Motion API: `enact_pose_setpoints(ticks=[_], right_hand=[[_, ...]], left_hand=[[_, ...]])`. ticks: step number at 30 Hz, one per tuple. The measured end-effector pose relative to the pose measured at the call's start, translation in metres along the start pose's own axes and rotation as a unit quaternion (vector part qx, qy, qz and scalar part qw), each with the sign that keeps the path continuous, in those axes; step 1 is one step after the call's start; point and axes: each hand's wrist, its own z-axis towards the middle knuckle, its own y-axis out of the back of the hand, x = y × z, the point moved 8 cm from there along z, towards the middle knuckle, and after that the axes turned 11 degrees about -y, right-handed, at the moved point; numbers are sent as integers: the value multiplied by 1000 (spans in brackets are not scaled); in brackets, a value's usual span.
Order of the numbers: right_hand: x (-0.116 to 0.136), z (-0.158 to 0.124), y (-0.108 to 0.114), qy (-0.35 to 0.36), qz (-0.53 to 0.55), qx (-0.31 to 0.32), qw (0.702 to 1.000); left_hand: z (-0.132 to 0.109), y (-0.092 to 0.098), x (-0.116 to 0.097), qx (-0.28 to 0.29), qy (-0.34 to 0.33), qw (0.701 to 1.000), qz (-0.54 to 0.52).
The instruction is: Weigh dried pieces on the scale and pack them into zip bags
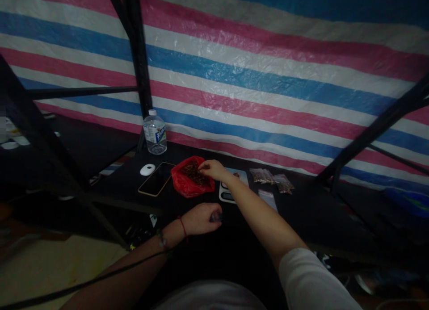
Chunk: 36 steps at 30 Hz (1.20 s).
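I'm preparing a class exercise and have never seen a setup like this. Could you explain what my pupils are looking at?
There is no machine here, just a person's two bare hands. The single picture comes from a camera worn on the head, looking forward and down. On the dark table sit a clear bottle, a white oval object, a phone, an open red bag of brownish bits, a scale and small filled packets. The right hand reaches into the red bag's opening; whether it grips anything is unclear. The left hand, nearer the wearer, is curled around a small dark item, too dim to identify.
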Motion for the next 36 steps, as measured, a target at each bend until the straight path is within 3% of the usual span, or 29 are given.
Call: enact_pose_setpoints(ticks=[10,18,26,32,36], right_hand=[[0,4,-47,18,-90,47,995],[4,-4,-51,29,-151,18,988],[13,-24,-21,23,-79,-52,995],[19,-84,28,-2,40,-160,986],[30,-130,15,12,76,-75,994]], left_hand=[[-1,0,-1,2,-6,1000,-5],[-1,5,-1,-38,4,999,-7],[-5,31,0,-172,20,985,-7],[-12,55,2,-245,53,967,52],[-17,62,-8,-261,59,949,164]])
